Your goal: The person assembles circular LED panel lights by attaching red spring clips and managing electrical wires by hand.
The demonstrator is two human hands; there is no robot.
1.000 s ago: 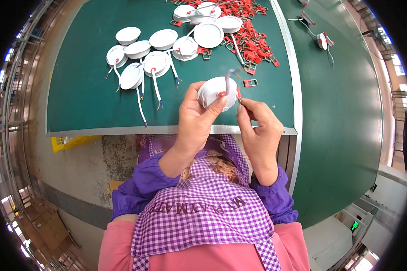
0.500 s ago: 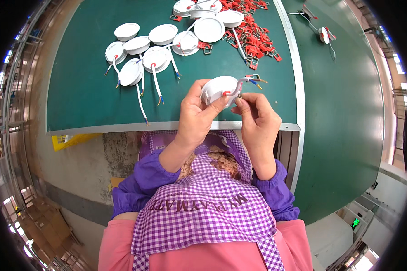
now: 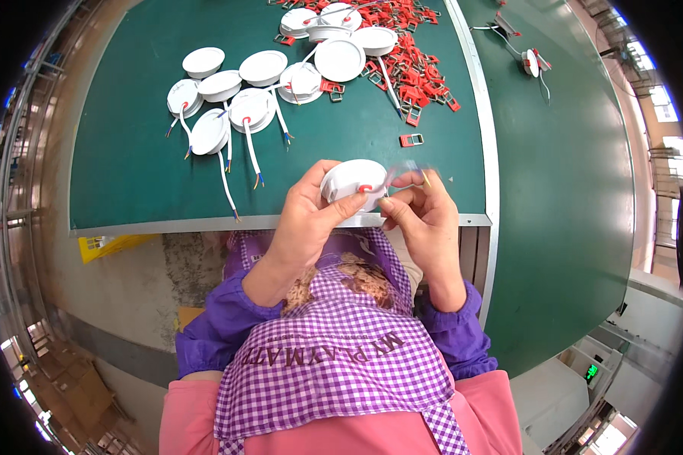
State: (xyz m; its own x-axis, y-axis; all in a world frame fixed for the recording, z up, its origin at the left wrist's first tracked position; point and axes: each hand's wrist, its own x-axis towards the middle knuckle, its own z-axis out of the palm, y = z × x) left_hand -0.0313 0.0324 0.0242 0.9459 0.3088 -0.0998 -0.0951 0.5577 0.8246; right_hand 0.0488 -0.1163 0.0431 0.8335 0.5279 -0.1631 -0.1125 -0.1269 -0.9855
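Observation:
My left hand (image 3: 309, 214) grips a white round downlight (image 3: 350, 179) by its rim, thumb beside the red grommet on its back. The lamp is tilted just above the table's near edge. From the grommet a short cable (image 3: 393, 176) with bared wire ends runs right, smeared by motion. My right hand (image 3: 425, 214) is closed in a pinch at the lamp's right side; what is between its fingertips is too small to make out. A single red and metal clip (image 3: 412, 140) lies on the green table (image 3: 311, 163) beyond my right hand.
Several white downlights (image 3: 251, 111) with trailing cables lie at the far left. Beside them spreads a heap of red and metal clips (image 3: 413, 72). A metal edge strip (image 3: 484, 136) divides off a second green surface (image 3: 561, 189), where a lamp with clips (image 3: 531, 64) lies.
Both hands and the lamp have come slightly left and lower in view, as has the whole table. The cable has swung and blurred. The lone clip near my right hand now shows fully.

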